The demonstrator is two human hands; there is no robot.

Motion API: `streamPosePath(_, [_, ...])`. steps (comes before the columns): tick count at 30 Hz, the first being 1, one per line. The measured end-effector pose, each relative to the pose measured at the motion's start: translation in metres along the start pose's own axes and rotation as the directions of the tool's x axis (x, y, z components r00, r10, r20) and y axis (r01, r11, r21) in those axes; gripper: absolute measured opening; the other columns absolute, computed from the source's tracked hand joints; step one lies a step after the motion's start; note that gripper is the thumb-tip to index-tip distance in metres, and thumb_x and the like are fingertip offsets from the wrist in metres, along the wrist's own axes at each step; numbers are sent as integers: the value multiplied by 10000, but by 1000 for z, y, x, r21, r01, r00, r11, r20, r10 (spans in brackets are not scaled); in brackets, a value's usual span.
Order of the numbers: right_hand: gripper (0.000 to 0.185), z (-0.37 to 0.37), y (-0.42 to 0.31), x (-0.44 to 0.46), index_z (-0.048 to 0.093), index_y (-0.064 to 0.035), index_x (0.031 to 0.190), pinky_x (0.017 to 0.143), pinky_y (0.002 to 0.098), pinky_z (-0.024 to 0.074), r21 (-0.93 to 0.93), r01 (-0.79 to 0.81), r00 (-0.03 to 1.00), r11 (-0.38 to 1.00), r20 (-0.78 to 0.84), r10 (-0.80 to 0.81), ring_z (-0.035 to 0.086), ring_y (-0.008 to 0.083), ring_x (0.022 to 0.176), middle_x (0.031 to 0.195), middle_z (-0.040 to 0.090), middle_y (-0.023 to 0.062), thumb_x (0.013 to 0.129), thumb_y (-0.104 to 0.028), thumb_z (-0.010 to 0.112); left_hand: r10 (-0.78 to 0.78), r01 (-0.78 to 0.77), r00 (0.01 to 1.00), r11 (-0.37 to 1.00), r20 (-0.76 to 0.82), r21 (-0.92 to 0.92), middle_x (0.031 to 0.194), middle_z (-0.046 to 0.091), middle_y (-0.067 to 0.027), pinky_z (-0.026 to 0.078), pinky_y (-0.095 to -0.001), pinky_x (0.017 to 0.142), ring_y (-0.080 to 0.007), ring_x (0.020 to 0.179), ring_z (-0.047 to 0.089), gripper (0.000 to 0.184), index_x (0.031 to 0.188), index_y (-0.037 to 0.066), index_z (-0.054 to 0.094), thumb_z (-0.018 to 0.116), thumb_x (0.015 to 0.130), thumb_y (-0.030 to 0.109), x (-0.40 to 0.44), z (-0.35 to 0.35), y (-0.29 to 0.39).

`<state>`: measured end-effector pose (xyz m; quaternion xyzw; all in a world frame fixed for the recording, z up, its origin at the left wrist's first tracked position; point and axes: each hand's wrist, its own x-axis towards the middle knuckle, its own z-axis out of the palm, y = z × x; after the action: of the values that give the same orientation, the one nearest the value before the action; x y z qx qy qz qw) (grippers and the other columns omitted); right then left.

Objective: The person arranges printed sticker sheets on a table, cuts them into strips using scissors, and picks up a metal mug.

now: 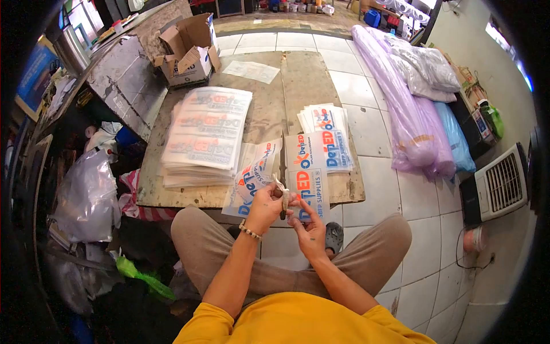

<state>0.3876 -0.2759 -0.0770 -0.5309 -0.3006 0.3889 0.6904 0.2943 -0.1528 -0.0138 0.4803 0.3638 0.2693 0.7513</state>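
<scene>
Printed plastic sheets with blue and red lettering lie at the near edge of the wooden table. My left hand point(264, 207) is closed on a knife handle point(286, 198), whose dark blade points away over the table between the sheets. The left printed sheet point(252, 175) is bunched up near my left fingers. My right hand point(309, 230) is closed, its fingers pinching the near edge of the right printed sheet point(306, 178). A tall stack of printed sheets point(207, 135) lies on the left, and a smaller stack point(338, 135) on the right.
The wooden table point(269, 103) carries an open cardboard box point(189, 57) and a loose sheet point(251, 71) at the back. Purple plastic rolls point(401, 109) and a white fan unit point(499, 182) stand right. Plastic bags point(91, 195) fill the left side. My knees flank the near edge.
</scene>
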Motion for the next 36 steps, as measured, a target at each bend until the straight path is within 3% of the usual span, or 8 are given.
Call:
streamPosePath(8, [524,-17,-22,5,486,34,1394,733,252,536,-148,-62,998,987,8,64,648,120,870,1185,642,134,884,71,600,-82,82,997,995,10,48,881,653,-76,591,-280,608,-193,808,719,286,1040,-41,594,759,849,94,-10,-4,-4])
streamPosePath(12, [507,-34,-38,36,537,63,1321,717,289,540,-426,109,992,898,-16,-127,660,170,846,1087,676,189,822,30,621,-158,148,983,983,90,105,864,640,-70,592,-288,604,-193,800,715,288,1018,-28,587,772,837,97,-35,-5,3])
streamPosePath(16, [509,-58,-28,79,516,93,1323,724,315,570,-484,125,990,866,8,-139,675,206,914,1091,667,196,833,16,628,-214,187,967,965,140,182,895,656,-60,595,-288,619,-168,797,708,316,1078,-21,590,765,844,99,-53,-12,3])
streamPosePath(22, [568,-54,-44,137,441,104,1371,738,308,617,-150,-63,993,987,-112,46,660,197,897,1183,576,172,875,-32,681,-266,227,953,943,142,244,939,679,-82,586,-264,646,-172,828,710,612,1357,-47,482,774,833,72,-80,-36,10])
streamPosePath(25, [654,-57,-46,157,388,121,1395,702,309,617,-160,-96,990,983,-116,78,650,198,909,1218,565,197,862,-82,709,-217,186,966,961,140,206,933,678,-83,583,-262,648,-174,830,709,624,1367,-33,488,779,823,60,-97,-52,19])
streamPosePath(26, [667,-59,-48,162,386,117,1399,700,310,615,-173,-104,990,979,-113,85,649,196,907,1221,564,192,860,-95,717,-230,205,965,961,127,184,933,632,-31,561,-245,622,-98,782,650,509,1241,-24,566,795,789,21,-103,-58,27])
streamPosePath(31, [775,-50,-66,156,279,83,1470,711,311,608,-140,-152,983,978,-124,135,647,191,872,1229,541,177,872,-112,731,36,-13,993,980,-112,196,944,645,-67,561,-243,634,-128,767,668,504,1256,-4,554,767,799,-3,-120,-97,53])
streamPosePath(36, [808,-65,-34,166,245,93,1484,686,304,589,-76,-103,977,992,-194,86,651,185,809,1125,576,163,878,-135,729,368,-194,815,901,-447,388,894,672,-88,557,-255,624,-178,773,697,471,1262,2,526,732,838,13,-110,-160,83])
